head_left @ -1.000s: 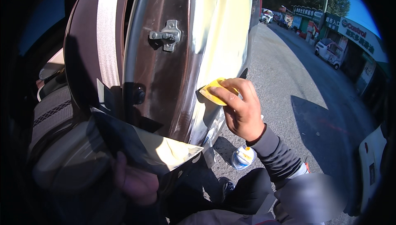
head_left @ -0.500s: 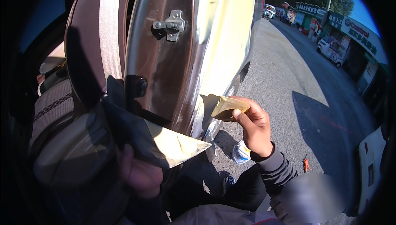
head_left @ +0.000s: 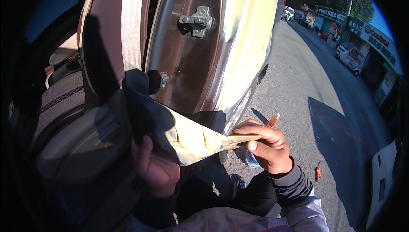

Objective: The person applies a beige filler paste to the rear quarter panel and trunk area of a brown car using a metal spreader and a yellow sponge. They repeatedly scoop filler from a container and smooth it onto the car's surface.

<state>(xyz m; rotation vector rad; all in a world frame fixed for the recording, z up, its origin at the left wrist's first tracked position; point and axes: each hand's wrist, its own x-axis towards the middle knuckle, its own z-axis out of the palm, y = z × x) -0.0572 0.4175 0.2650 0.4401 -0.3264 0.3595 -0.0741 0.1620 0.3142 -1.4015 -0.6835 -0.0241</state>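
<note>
In the shade at lower left, my left hand supports a thin dark mixing board from its near side; part of the fingers is hidden in shadow. Cream-coloured putty coats the board's right part, ridged and uneven. My right hand pinches a flat yellowish putty spreader between thumb and fingers. The spreader's edge meets the board's right tip, at the putty. Just beyond stands the car's rear door frame, its outer panel covered with pale yellow filler. A metal latch part sits on the brown jamb.
A blue-and-white tin is on the ground below my right hand, with a small orange bottle close by. An orange object lies farther right. Car seats fill the left. A white vehicle stands at the right rim.
My right hand has lowered the spreader from beside the panel onto the board's right tip and turned it nearly edge-on. The orange bottle has come into sight. The whole view has shifted slightly.
</note>
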